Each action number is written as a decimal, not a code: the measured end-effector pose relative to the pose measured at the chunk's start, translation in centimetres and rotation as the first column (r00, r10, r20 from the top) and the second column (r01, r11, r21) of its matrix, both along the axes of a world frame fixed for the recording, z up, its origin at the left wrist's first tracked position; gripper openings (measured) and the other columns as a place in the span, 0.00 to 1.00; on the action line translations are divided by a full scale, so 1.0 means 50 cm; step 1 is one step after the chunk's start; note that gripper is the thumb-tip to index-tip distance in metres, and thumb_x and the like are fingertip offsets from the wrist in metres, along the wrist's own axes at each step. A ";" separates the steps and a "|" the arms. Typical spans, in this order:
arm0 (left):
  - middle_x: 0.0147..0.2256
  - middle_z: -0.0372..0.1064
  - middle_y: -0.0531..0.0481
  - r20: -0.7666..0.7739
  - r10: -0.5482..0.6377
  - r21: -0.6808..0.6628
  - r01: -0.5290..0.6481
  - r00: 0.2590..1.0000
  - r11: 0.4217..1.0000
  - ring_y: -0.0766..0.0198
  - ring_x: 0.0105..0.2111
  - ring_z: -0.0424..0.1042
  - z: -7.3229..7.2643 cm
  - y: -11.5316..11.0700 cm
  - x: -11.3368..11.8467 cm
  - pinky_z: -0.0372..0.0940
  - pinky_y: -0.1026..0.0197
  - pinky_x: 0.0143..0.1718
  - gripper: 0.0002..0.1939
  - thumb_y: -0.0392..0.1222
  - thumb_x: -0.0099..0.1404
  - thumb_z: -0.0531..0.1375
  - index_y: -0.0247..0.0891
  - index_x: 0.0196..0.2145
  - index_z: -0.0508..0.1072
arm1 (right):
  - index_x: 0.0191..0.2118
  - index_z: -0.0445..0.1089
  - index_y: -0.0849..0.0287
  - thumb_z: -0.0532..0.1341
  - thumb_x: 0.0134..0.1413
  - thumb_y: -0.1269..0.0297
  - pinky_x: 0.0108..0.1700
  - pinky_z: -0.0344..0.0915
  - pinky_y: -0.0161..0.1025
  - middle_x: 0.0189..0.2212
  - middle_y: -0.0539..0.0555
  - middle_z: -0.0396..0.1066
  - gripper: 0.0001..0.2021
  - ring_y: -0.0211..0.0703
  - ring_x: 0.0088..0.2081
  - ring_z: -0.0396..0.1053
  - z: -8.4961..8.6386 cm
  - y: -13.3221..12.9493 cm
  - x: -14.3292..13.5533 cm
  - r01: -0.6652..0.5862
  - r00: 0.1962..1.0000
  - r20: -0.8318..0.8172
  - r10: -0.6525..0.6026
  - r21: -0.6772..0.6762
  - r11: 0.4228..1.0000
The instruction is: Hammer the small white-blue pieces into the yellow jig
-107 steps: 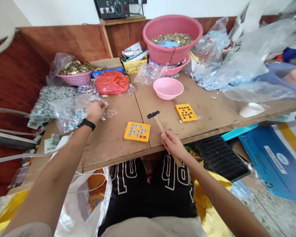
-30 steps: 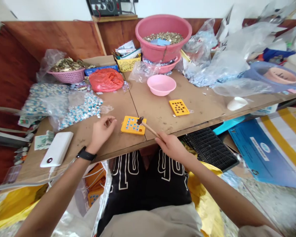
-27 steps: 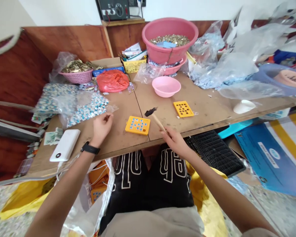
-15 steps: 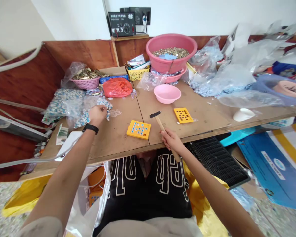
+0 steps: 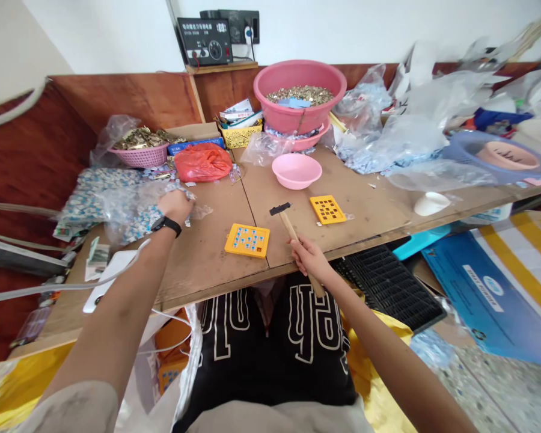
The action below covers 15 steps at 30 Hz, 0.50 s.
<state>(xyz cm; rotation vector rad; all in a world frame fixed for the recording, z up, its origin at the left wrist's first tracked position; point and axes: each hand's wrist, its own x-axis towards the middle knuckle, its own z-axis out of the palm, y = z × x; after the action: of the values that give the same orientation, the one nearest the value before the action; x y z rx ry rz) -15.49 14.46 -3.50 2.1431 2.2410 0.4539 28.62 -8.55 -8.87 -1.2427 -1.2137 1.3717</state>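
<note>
My right hand [image 5: 313, 260] is closed round the wooden handle of a hammer [image 5: 290, 227], whose dark head lies over the table beyond the hand. My left hand [image 5: 175, 206] is at the edge of a pile of small blue-and-white pieces [image 5: 142, 224] spilling from a clear bag. Its fingers are curled, and what they pinch is hidden. Between the hands lies a yellow tray [image 5: 247, 255] with blue pieces in most of its slots and a dark square at one corner. A second yellow tray [image 5: 328, 209], with dark square slots, lies beyond the hammer.
A small pink bowl [image 5: 296, 174] stands behind the trays. Further back are a large pink basin [image 5: 300, 123] of metal bits, a red plastic bag [image 5: 202, 162] and a pink basket [image 5: 144, 157]. A pale cable [image 5: 85, 290] crosses near my left forearm. A white cup [image 5: 431, 204] lies at right.
The view has swung a little, so the table's things sit further left. My left hand stays at the pile, its fingers now more turned from view. My right hand keeps hold of the hammer.
</note>
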 end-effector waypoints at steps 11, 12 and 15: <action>0.57 0.76 0.19 -0.083 -0.071 0.031 0.074 0.994 0.997 0.25 0.64 0.71 -0.010 -0.078 0.048 0.58 0.29 0.68 0.14 0.41 0.75 0.59 0.32 0.52 0.78 | 0.51 0.69 0.52 0.65 0.69 0.33 0.13 0.53 0.29 0.23 0.37 0.60 0.26 0.31 0.15 0.53 0.000 -0.003 0.006 -0.014 1.000 -0.005 0.015 0.020 1.000; 0.57 0.76 0.20 -0.062 -0.088 0.037 0.090 0.994 0.995 0.26 0.64 0.71 -0.008 -0.091 0.059 0.59 0.30 0.68 0.15 0.41 0.76 0.57 0.32 0.53 0.77 | 0.51 0.69 0.53 0.65 0.69 0.34 0.14 0.53 0.29 0.23 0.37 0.60 0.26 0.31 0.15 0.53 0.000 -0.003 0.006 -0.012 1.000 -0.010 0.012 0.024 1.000; 0.55 0.78 0.31 0.092 -0.254 0.058 0.250 0.963 0.967 0.39 0.57 0.77 -0.003 -0.158 0.117 0.67 0.38 0.65 0.14 0.44 0.79 0.55 0.37 0.55 0.75 | 0.51 0.70 0.53 0.66 0.69 0.34 0.14 0.54 0.29 0.23 0.37 0.61 0.26 0.31 0.15 0.54 -0.002 -0.002 0.007 -0.003 0.999 -0.034 0.004 0.036 0.999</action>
<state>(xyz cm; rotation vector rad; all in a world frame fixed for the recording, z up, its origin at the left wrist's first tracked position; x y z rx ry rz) -9.63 6.58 -3.63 2.3296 1.8901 0.5904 28.99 -8.66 -8.95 -1.1882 -1.2125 1.3629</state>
